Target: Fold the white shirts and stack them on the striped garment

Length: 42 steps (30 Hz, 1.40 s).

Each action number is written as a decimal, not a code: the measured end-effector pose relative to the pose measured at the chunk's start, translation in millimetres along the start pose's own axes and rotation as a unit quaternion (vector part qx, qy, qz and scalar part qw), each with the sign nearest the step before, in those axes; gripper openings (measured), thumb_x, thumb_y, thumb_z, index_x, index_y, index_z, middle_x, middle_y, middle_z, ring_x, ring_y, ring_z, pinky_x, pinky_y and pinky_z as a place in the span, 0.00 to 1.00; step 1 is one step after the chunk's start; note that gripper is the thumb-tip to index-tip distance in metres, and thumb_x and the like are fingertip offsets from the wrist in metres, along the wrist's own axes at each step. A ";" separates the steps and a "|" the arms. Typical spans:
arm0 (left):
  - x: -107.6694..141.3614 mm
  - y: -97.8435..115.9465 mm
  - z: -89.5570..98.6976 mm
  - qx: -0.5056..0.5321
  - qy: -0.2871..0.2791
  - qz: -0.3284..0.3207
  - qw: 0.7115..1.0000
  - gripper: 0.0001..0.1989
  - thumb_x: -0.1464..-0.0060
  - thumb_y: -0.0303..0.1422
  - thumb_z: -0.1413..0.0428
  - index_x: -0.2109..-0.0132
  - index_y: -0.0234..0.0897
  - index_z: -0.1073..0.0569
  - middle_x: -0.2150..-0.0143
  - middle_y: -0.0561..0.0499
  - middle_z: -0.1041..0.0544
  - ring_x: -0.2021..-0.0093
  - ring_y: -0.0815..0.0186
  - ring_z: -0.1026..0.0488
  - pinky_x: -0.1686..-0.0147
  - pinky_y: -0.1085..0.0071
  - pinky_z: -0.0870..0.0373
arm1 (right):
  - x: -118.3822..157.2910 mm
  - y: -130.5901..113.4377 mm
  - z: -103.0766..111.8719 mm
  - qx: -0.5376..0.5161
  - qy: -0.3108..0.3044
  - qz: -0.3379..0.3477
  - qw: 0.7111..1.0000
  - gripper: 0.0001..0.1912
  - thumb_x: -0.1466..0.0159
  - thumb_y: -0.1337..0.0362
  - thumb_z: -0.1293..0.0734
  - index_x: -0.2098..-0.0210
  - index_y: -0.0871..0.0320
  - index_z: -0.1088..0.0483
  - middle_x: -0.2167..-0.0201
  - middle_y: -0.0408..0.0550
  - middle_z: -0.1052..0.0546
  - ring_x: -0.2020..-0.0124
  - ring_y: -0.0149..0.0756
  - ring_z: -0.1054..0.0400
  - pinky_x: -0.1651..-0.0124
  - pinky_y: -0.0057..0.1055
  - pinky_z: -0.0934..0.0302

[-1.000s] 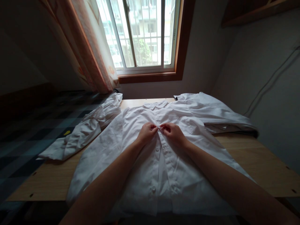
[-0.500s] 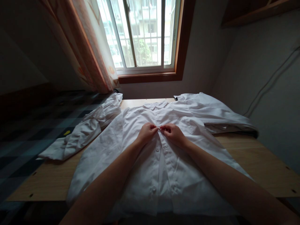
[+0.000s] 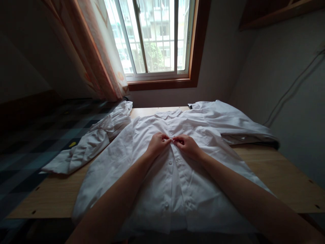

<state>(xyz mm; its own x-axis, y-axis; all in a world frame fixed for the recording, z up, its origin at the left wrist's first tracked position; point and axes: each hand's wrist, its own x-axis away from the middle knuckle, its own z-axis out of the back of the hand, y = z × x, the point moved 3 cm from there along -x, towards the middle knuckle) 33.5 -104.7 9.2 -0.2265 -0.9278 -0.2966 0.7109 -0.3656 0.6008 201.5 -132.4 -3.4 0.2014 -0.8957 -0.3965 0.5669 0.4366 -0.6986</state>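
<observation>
A white long-sleeved shirt [image 3: 154, 176] lies front up, its collar toward the window. The front is joined near the collar and parts below my hands, where several buttons show along the edges. My left hand [image 3: 159, 141] pinches the shirt's front edge at the chest. Right beside it, fingertips nearly touching, my right hand [image 3: 185, 143] pinches the other side of the placket. Whatever button lies between the fingertips is too small to make out.
Beneath the shirt is a wooden table [image 3: 274, 173]. White crumpled cloth [image 3: 101, 135] lies at the left, by a dark checked bedspread [image 3: 45, 145]. Another white garment [image 3: 228, 117] lies at the back right. A curtain [image 3: 93, 51] hangs by the window [image 3: 157, 40].
Both hands stay at the same spot on the placket. My left hand has shifted very slightly left; the shirt lies as before.
</observation>
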 end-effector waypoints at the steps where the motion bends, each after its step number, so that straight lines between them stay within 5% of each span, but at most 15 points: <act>1: 0.5 0.9 2.9 -0.006 0.006 0.002 1.000 0.04 0.50 0.32 0.37 0.69 0.36 0.21 0.67 0.49 0.23 0.65 0.64 0.26 0.64 0.72 0.31 | 0.1 -0.8 0.6 0.001 0.000 -0.002 1.000 0.11 0.39 0.72 0.32 0.61 0.55 0.19 0.61 0.48 0.17 0.59 0.39 0.25 0.53 0.33 0.33; 5: 3.5 7.8 18.1 -0.035 0.000 0.005 0.999 0.06 0.48 0.33 0.39 0.68 0.35 0.21 0.67 0.48 0.22 0.66 0.64 0.26 0.65 0.71 0.32 | 1.4 -5.3 5.0 0.004 -0.012 -0.017 1.000 0.13 0.40 0.74 0.34 0.59 0.58 0.21 0.62 0.48 0.18 0.63 0.36 0.26 0.56 0.30 0.33; 9: 11.9 16.2 26.5 -0.059 -0.096 -0.027 0.993 0.07 0.45 0.34 0.43 0.66 0.38 0.21 0.68 0.49 0.21 0.68 0.63 0.26 0.64 0.70 0.31 | 5.2 -12.3 11.0 0.036 -0.034 -0.014 0.999 0.14 0.41 0.75 0.35 0.59 0.57 0.22 0.63 0.48 0.19 0.63 0.36 0.26 0.56 0.31 0.33; 12: 19.3 16.6 27.6 -0.120 -0.112 -0.059 0.985 0.10 0.45 0.34 0.43 0.57 0.39 0.20 0.54 0.44 0.19 0.52 0.55 0.25 0.50 0.64 0.31 | 11.9 -15.1 12.0 0.125 -0.048 -0.001 0.991 0.12 0.40 0.71 0.33 0.59 0.56 0.22 0.59 0.52 0.19 0.54 0.43 0.27 0.46 0.39 0.36; 15: 23.4 9.7 23.1 -0.178 -0.135 -0.030 0.974 0.22 0.41 0.38 0.46 0.40 0.42 0.28 0.35 0.42 0.30 0.33 0.48 0.38 0.36 0.51 0.42 | 20.4 -8.7 9.0 0.208 -0.048 -0.047 0.976 0.19 0.37 0.64 0.32 0.46 0.53 0.25 0.42 0.57 0.26 0.38 0.53 0.37 0.35 0.53 0.49; 20: 22.2 4.7 11.5 -0.207 -0.223 0.044 0.952 0.31 0.38 0.49 0.51 0.30 0.49 0.40 0.25 0.44 0.48 0.26 0.41 0.55 0.36 0.33 0.56 | 25.4 9.0 0.0 0.237 -0.098 -0.137 0.957 0.28 0.30 0.50 0.40 0.33 0.47 0.38 0.28 0.54 0.44 0.27 0.58 0.58 0.32 0.67 0.70; 25: 9.7 6.9 4.8 -0.236 -0.225 0.079 0.942 0.31 0.36 0.50 0.58 0.28 0.52 0.46 0.24 0.49 0.58 0.25 0.43 0.64 0.37 0.28 0.66 | 11.7 17.5 2.0 0.256 -0.127 -0.132 0.949 0.30 0.28 0.49 0.45 0.30 0.49 0.43 0.26 0.53 0.50 0.26 0.55 0.62 0.32 0.66 0.74; 34: -23.6 -6.9 -2.2 -0.247 -0.201 0.107 0.942 0.34 0.37 0.54 0.60 0.28 0.51 0.46 0.24 0.47 0.58 0.25 0.44 0.65 0.37 0.27 0.68 | -26.1 34.9 0.5 0.272 -0.121 -0.147 0.943 0.31 0.28 0.46 0.46 0.30 0.50 0.43 0.27 0.55 0.47 0.27 0.55 0.57 0.30 0.61 0.69; 42: -42.9 -16.2 -6.5 -0.283 -0.190 0.123 0.932 0.36 0.37 0.56 0.66 0.26 0.49 0.50 0.23 0.49 0.60 0.25 0.45 0.66 0.36 0.28 0.67 | -52.0 44.6 1.0 0.296 -0.154 -0.134 0.933 0.34 0.28 0.45 0.49 0.28 0.51 0.48 0.25 0.52 0.56 0.26 0.52 0.62 0.28 0.49 0.65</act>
<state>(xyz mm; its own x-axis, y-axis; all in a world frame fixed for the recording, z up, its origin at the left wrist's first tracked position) 36.0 -58.5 7.3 -0.1528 -0.9773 0.1470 0.9855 -0.1397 0.0958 217.2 -66.4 -13.3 0.1567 -0.9877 -0.0007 0.9537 0.1515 -0.2599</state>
